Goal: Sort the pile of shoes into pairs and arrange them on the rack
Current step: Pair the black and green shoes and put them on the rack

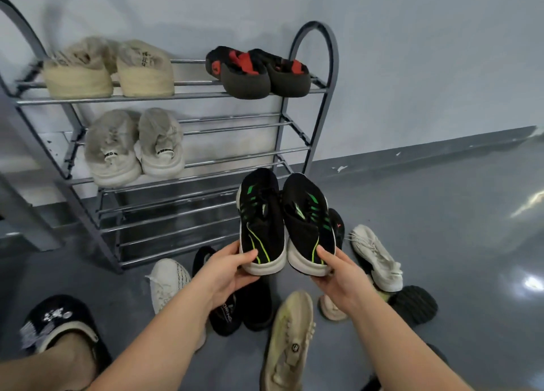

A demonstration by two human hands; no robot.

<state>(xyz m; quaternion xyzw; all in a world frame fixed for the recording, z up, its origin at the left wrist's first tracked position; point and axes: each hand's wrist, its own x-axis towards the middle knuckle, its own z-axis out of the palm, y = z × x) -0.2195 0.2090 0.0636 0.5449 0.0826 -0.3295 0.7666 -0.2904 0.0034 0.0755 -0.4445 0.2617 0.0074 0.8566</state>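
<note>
Left hand (228, 268) and right hand (335, 268) each grip one black sneaker (262, 222).

Grey metal tube shoe rack (309, 96): left arch cut off by the frame's left edge. Beige pair of knit sneakers on the top shelf (109, 72): blurred, lettering unreadable. Black shoe with a red mark (338, 225): mostly hidden behind the right black-and-green sneaker (309, 222). Black slip-on shoes on the floor (235, 311): partly covered by the left hand (226, 272). Pale yellow lace-up sneaker (288, 343): heel cut off at the bottom edge. Fingers (244, 281) of the left hand: tips hidden under the sole.
</note>
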